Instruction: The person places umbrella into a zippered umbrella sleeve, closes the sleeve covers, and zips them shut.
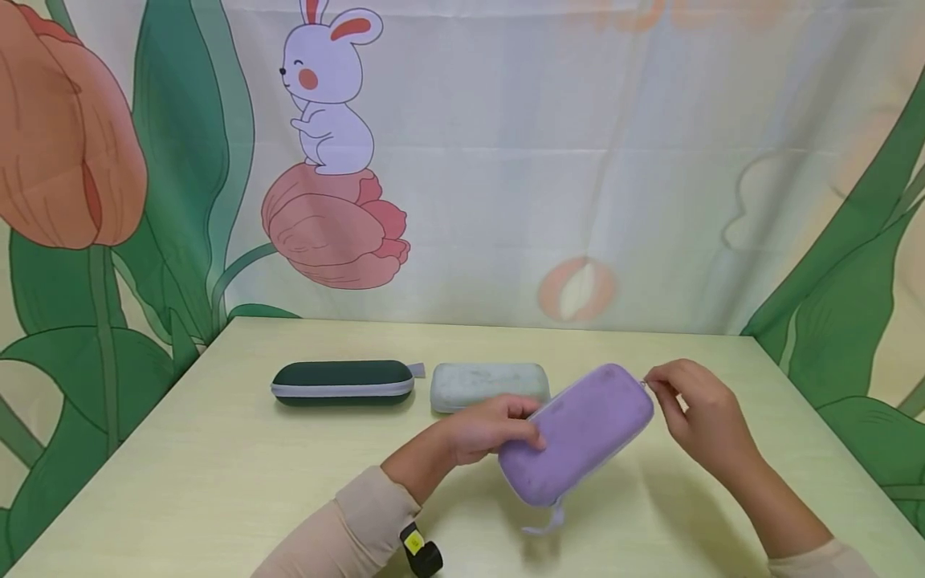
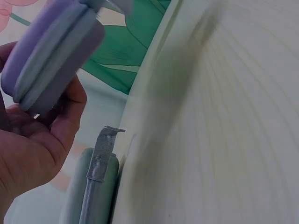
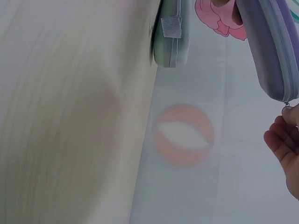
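Note:
My left hand grips a purple zippered case by its lower left end, holding it tilted above the table. A pale fabric tab dangles from the case's lower edge. At the upper right end, my right hand pinches the small metal zipper pull between thumb and finger. The zipper looks closed along the edge in the right wrist view. Behind the left hand lies a pale green case, partly hidden by that hand and the purple case.
A dark green case with a light zipper band lies on the table to the left of the pale green one. A printed cloth hangs behind the table. A black strap device sits at the left wrist.

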### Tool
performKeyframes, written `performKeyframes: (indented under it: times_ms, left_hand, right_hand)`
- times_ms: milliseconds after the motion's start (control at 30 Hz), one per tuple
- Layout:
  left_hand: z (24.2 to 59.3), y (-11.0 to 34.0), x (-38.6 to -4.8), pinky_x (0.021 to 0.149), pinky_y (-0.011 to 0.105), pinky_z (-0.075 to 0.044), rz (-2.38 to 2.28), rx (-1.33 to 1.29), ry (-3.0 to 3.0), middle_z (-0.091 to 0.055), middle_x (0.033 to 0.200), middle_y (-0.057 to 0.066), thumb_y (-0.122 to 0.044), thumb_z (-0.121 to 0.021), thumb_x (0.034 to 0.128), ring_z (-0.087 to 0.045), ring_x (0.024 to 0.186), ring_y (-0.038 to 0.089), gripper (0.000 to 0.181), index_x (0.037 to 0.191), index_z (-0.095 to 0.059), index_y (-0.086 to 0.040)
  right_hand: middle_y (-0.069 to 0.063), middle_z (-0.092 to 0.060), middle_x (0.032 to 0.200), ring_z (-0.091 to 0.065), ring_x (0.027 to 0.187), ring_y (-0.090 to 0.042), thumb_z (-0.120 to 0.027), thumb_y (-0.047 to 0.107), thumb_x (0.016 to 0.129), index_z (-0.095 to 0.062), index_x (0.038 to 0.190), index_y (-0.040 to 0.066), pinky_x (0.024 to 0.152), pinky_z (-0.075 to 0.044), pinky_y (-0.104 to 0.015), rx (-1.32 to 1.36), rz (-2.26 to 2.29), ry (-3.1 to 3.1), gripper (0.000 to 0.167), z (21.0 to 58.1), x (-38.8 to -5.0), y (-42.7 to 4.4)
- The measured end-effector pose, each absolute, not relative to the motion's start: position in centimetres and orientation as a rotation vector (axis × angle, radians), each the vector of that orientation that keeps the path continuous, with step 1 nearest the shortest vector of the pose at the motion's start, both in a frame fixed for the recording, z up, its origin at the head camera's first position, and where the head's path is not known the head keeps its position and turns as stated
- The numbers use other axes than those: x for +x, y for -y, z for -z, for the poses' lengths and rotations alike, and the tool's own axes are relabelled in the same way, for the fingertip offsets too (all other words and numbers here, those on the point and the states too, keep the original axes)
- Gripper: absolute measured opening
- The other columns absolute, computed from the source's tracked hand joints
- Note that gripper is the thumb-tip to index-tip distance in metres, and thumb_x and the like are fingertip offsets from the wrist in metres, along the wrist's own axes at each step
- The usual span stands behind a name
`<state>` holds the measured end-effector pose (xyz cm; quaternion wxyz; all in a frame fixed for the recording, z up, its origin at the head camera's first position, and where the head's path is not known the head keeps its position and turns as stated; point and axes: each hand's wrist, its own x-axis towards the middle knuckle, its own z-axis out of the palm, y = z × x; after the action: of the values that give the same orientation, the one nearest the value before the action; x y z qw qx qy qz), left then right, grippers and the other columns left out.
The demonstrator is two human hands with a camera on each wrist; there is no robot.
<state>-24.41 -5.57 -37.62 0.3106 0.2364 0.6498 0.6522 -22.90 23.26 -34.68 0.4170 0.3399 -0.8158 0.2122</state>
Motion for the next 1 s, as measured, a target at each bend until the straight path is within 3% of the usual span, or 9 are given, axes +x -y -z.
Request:
performKeyframes:
  times_ms: [100, 200, 267, 433, 567, 733, 833, 1000]
  left_hand:
    - [37.8, 5.6, -24.5, 0.074, 0.029, -0.052, -1.742, 0.562, -1.684, -0.063, 0.101, 0.003, -0.012, -0.058, 0.0816, -0.062, 0.089, 0.015, 0.048, 0.125, -0.055, 0.008]
    - [37.9, 5.7, -24.7, 0.072, 0.03, -0.052, -1.805, 0.463, -1.655, -0.061, 0.104, 0.005, -0.017, -0.058, 0.0838, -0.06, 0.09, 0.017, 0.045, 0.123, -0.055, 0.005]
    - [37.9, 5.8, -24.9, 0.07, 0.03, -0.053, -1.871, 0.387, -1.617, -0.061, 0.103, 0.006, -0.02, -0.058, 0.0865, -0.061, 0.088, 0.017, 0.043, 0.122, -0.056, 0.004]
    - [38.1, 6.3, -25.2, 0.069, 0.024, -0.054, -2.067, 0.199, -1.466, -0.067, 0.091, 0.004, -0.021, -0.058, 0.0927, -0.064, 0.08, 0.012, 0.033, 0.115, -0.059, 0.004]
    - [38.1, 6.6, -25.4, 0.07, 0.024, -0.055, -2.157, 0.111, -1.402, -0.07, 0.087, 0.007, -0.019, -0.057, 0.0934, -0.066, 0.078, 0.014, 0.031, 0.115, -0.056, 0.004]
    - [37.9, 6.3, -25.4, 0.073, 0.027, -0.054, -2.262, 0.003, -1.408, -0.068, 0.096, 0.01, -0.02, -0.059, 0.0952, -0.065, 0.085, 0.018, 0.042, 0.127, -0.049, 0.006]
    - [37.6, 5.8, -25.4, 0.085, 0.031, -0.053, -2.407, -0.097, -1.313, -0.064, 0.109, 0.013, -0.024, -0.06, 0.097, -0.063, 0.097, 0.021, 0.047, 0.132, -0.047, 0.005]
    - [37.1, 5.3, -25.4, 0.088, 0.032, -0.052, -2.644, -0.225, -1.068, -0.057, 0.11, 0.013, -0.018, -0.063, 0.095, -0.06, 0.097, 0.02, 0.036, 0.122, -0.05, 0.002]
  right_hand:
    - [-0.004, -0.065, 0.083, -0.059, 0.073, -0.008, -0.07, -0.014, 0.08, -0.064, 0.091, 0.001, 0.066, -0.046, -0.013, 0.744, -0.765, 2.209, 0.019, 34.6, -22.4, -23.2]
    - [-0.009, -0.066, 0.086, -0.063, 0.074, -0.005, -0.061, -0.001, 0.094, -0.06, 0.097, -0.002, 0.068, -0.052, -0.014, 0.567, -1.109, 2.376, 0.004, 34.4, -21.9, -23.1]
    - [-0.012, -0.066, 0.089, -0.066, 0.075, -0.007, -0.055, 0.007, 0.099, -0.057, 0.102, -0.005, 0.069, -0.055, -0.019, 0.44, -1.313, 2.439, 0.012, 34.2, -21.7, -23.1]
    - [-0.01, -0.061, 0.088, -0.068, 0.073, -0.013, -0.051, 0.011, 0.101, -0.051, 0.107, -0.01, 0.072, -0.057, -0.028, 0.255, -1.717, 2.357, 0.022, 33.8, -21.7, -23.1]
    - [-0.007, -0.059, 0.088, -0.069, 0.075, -0.013, -0.051, 0.011, 0.101, -0.048, 0.108, -0.01, 0.074, -0.057, -0.028, 0.211, -1.827, 2.292, 0.022, 33.8, -21.7, -23.1]
    - [-0.005, -0.06, 0.09, -0.068, 0.078, -0.011, -0.051, 0.009, 0.101, -0.048, 0.109, -0.009, 0.076, -0.056, -0.026, 0.19, -1.87, 2.265, 0.02, 34.0, -21.3, -22.7]
    - [-0.004, -0.063, 0.09, -0.07, 0.079, -0.012, -0.051, 0.007, 0.101, -0.048, 0.107, -0.01, 0.077, -0.055, -0.027, 0.215, -1.979, 2.199, 0.018, 34.2, -21.1, -22.2]
    - [-0.005, -0.066, 0.091, -0.071, 0.081, -0.015, -0.048, 0.002, 0.101, -0.045, 0.104, -0.013, 0.079, -0.055, -0.028, 0.32, -2.068, 2.124, 0.016, 34.8, -20.5, -21.3]
